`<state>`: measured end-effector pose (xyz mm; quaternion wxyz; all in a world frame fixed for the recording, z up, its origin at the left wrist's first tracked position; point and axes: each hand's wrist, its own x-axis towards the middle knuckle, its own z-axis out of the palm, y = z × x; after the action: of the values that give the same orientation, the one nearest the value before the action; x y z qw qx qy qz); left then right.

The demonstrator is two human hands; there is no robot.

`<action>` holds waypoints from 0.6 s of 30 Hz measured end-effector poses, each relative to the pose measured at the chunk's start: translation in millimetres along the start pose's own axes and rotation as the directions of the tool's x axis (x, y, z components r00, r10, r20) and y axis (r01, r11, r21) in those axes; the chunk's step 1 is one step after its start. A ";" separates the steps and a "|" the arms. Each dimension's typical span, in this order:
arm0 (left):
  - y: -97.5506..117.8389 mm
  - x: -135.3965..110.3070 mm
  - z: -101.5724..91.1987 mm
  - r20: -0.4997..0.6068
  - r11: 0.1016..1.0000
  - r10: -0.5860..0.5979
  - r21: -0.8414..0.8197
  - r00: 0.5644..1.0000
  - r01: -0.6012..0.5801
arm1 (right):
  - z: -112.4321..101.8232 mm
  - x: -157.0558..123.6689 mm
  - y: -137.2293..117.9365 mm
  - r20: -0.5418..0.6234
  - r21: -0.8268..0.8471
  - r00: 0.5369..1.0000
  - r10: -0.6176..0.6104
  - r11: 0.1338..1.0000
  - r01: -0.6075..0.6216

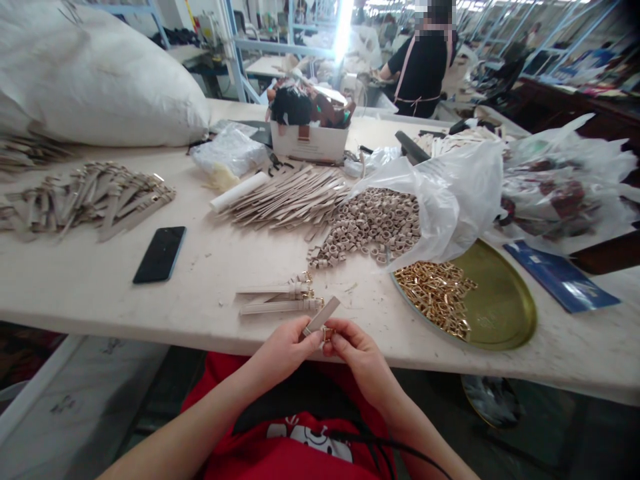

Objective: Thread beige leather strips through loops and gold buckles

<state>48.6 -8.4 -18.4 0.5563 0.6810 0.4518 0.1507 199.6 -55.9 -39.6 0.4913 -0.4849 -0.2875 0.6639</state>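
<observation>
At the table's front edge my left hand [295,343] is closed on a short beige strap [324,315], which slants up to the right. Close against it, my right hand [353,343] pinches a small gold buckle [327,333] by the strap's lower end. Fingers partly cover where strap and buckle meet. Just beyond my hands lie several beige straps with gold buckles [280,307]. To the right, a gold-coloured oval tray [505,313] holds a heap of gold buckles [435,293]. Small beige loops [375,223] are piled farther back.
Loose beige strips [295,197] lie mid-table beside a white roll [240,191]. A phone [160,255] and a heap of buckled straps [95,197] are left. A plastic bag [450,200], blue booklet [560,275], filled box [310,143] and big white sack [100,80] surround. A person [425,60] stands behind.
</observation>
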 end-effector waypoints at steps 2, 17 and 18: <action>1.1 -0.7 -0.1 -0.022 1.000 0.006 0.024 1.000 -0.005 | 0.9 -1.2 2.5 0.033 -0.018 0.999 0.001 1.000 0.000; 4.3 -7.1 3.3 -0.052 0.992 0.012 0.122 0.999 -0.006 | 7.5 -12.0 2.9 0.264 -0.027 0.964 -0.021 0.999 0.029; 4.4 -7.3 3.5 -0.053 0.994 0.004 0.111 0.999 0.002 | 8.1 -11.7 4.1 0.250 -0.024 0.968 -0.023 0.999 0.030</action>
<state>49.1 -16.2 -13.5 0.5051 0.7070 0.4738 0.1435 191.2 -67.5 -35.9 0.4535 -0.4003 -0.3626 0.7089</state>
